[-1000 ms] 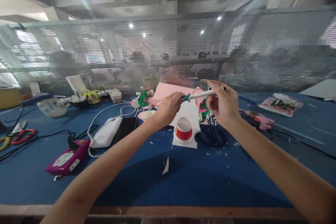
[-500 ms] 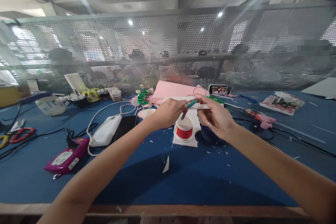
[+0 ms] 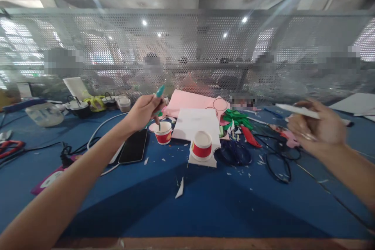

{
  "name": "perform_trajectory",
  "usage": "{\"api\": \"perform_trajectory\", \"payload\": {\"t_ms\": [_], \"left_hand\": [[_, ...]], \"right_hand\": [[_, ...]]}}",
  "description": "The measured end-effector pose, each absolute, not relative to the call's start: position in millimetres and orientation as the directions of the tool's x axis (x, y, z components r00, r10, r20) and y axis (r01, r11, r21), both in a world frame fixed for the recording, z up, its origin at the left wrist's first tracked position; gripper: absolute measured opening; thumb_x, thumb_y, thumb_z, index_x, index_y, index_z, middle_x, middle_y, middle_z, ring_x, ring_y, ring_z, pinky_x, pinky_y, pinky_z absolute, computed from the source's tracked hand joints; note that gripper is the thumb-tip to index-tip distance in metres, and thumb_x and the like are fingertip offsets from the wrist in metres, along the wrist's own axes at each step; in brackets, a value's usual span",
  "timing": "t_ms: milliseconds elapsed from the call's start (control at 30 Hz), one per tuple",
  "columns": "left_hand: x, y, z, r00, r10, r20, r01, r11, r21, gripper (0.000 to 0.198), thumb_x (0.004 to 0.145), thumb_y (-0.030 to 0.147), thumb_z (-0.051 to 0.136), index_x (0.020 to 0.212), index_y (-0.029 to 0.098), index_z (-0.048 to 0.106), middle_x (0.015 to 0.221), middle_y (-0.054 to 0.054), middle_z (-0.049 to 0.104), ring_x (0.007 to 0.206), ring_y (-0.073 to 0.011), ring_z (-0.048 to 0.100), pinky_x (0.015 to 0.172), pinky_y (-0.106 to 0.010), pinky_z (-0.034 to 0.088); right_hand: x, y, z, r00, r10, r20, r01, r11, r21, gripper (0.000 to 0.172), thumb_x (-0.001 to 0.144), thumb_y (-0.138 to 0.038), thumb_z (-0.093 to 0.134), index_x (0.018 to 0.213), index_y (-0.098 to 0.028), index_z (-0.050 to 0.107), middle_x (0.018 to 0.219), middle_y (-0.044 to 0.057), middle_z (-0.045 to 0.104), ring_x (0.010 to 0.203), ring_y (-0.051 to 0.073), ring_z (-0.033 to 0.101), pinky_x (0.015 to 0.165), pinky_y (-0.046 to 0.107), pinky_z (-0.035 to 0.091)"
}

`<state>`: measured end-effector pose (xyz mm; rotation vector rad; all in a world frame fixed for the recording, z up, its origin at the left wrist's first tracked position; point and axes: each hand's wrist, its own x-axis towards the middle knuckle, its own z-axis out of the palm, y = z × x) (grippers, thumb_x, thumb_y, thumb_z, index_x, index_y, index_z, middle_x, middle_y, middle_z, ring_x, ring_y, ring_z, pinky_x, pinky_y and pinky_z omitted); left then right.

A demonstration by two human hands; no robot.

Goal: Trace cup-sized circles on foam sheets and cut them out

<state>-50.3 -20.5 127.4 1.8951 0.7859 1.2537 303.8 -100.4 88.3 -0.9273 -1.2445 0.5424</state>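
My left hand [image 3: 146, 111] is closed around a slim teal stick-like tool [image 3: 160, 91], whose kind I cannot make out. It is held above an upright red-and-white paper cup [image 3: 163, 134], with a thin tip pointing down toward the cup's mouth. On the right, my right hand [image 3: 322, 127] grips a white pen-shaped stick [image 3: 299, 110], its narrow end pointing left. Between my hands a second paper cup [image 3: 202, 146], upside down with a red band, stands on a cut white card [image 3: 195, 119].
Pink sheets [image 3: 187, 99] lie behind the card. Green strips [image 3: 234, 117], a red piece [image 3: 251, 136] and a dark blue coil [image 3: 236, 153] are beside it. A black phone [image 3: 133, 146], cables and a purple power strip [image 3: 52, 177] occupy the left. Paper scraps dot the blue table.
My hands have parted from above the upside-down cup: the left moved left with the teal tool, the right moved far right with the white stick. The upright cup has come into view.
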Motion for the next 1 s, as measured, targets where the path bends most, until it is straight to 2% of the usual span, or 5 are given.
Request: {"api": "perform_trajectory", "payload": {"t_ms": [133, 233, 400, 767, 1000], "left_hand": [[-54, -7, 89, 0.308, 0.783, 0.540, 0.142, -0.599, 0.788, 0.035, 0.080, 0.050, 0.048, 0.066, 0.018, 0.044, 0.052, 0.005, 0.042, 0.045, -0.0087, 0.043, 0.047, -0.024, 0.042], [-26, -11, 47, 0.353, 0.754, 0.554, 0.120, -0.624, 0.772, 0.029, 0.073, 0.040, 0.062, 0.077, 0.019, 0.042, 0.084, -0.002, 0.056, 0.079, -0.0132, 0.056, 0.072, -0.029, 0.047], [-2, -25, 11, 0.522, 0.735, 0.433, -0.105, -0.449, 0.887, 0.051, 0.056, 0.022, 0.077, 0.083, 0.021, 0.033, 0.131, -0.012, 0.040, 0.121, -0.0240, 0.043, 0.094, -0.040, 0.041], [-2, -11, -2, 0.540, 0.782, 0.312, -0.109, -0.302, 0.947, 0.059, 0.046, 0.019, 0.081, 0.073, 0.021, 0.029, 0.086, 0.004, 0.052, 0.080, -0.0104, 0.053, 0.076, -0.029, 0.045], [-3, -12, -3, 0.517, 0.787, 0.336, 0.005, -0.395, 0.919, 0.057, 0.049, 0.027, 0.081, 0.073, 0.021, 0.030, 0.077, 0.005, 0.046, 0.070, -0.0094, 0.046, 0.064, -0.024, 0.040]], "right_hand": [[309, -89, 63, 0.301, 0.919, 0.256, -0.141, 0.308, -0.941, 0.029, 0.081, -0.045, 0.051, 0.074, -0.020, 0.063, 0.035, -0.002, 0.045, 0.026, 0.008, 0.037, 0.027, 0.023, 0.021], [270, -77, 51, 0.188, 0.944, 0.270, -0.167, 0.301, -0.939, 0.021, 0.072, -0.040, 0.063, 0.075, -0.020, 0.062, 0.043, -0.004, 0.053, 0.029, 0.008, 0.043, 0.025, 0.020, 0.027], [228, -49, 48, 0.225, 0.913, 0.341, -0.262, 0.394, -0.881, 0.024, 0.064, -0.036, 0.072, 0.071, -0.018, 0.058, 0.042, -0.006, 0.052, 0.032, 0.008, 0.048, 0.027, 0.018, 0.034], [228, -29, 3, 0.301, 0.914, 0.271, -0.268, 0.354, -0.896, 0.024, 0.069, -0.039, 0.068, 0.072, -0.018, 0.057, 0.043, -0.006, 0.051, 0.033, 0.009, 0.048, 0.028, 0.019, 0.035], [206, -46, 13, 0.083, 0.768, 0.635, -0.036, 0.639, -0.768, 0.023, 0.079, -0.042, 0.059, 0.093, -0.023, 0.061, 0.100, 0.004, 0.064, 0.098, 0.018, 0.060, 0.085, 0.035, 0.049]]}}
